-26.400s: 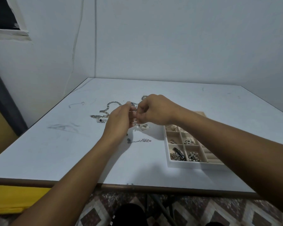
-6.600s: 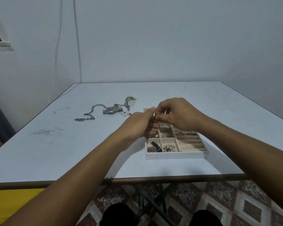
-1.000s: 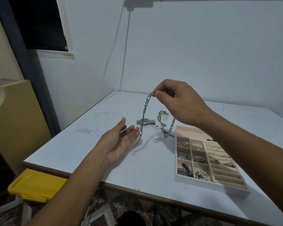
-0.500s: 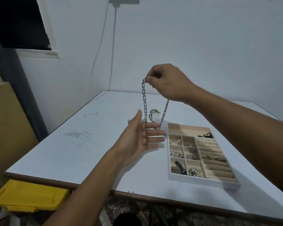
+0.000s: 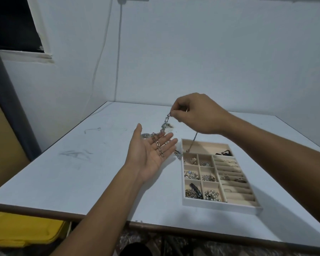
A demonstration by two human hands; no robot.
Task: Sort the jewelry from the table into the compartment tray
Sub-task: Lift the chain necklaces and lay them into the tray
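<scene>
Presently at far left: a yellow bin (image 5: 22, 231) is seen below the table edge.
Table: a white top (image 5: 81, 172), marked with grey scuffs toward its left side.
Wristwatch: a silver wristwatch (image 5: 146, 136) is laid on the table, just behind the left fingers.
Left hand: the left hand (image 5: 150, 152) is held palm up above the table, fingers straight and slightly spread; nothing is gripped.
Link chain: a silver link chain (image 5: 160, 146) is draped across the left fingers and rises to the right hand; a further strand is seen hanging below that hand, over the tray's far compartment.
Loose jewelry: a small pile (image 5: 167, 125) is left on the table behind the chain.
Right hand: the right hand (image 5: 196, 115) is raised, thumb and forefinger pinched on the chain's top.
Compartment tray: the tray (image 5: 220, 205) is set on the table to the right; its small cells are filled with pieces, and a black item (image 5: 224, 153) is lodged in the far compartment.
</scene>
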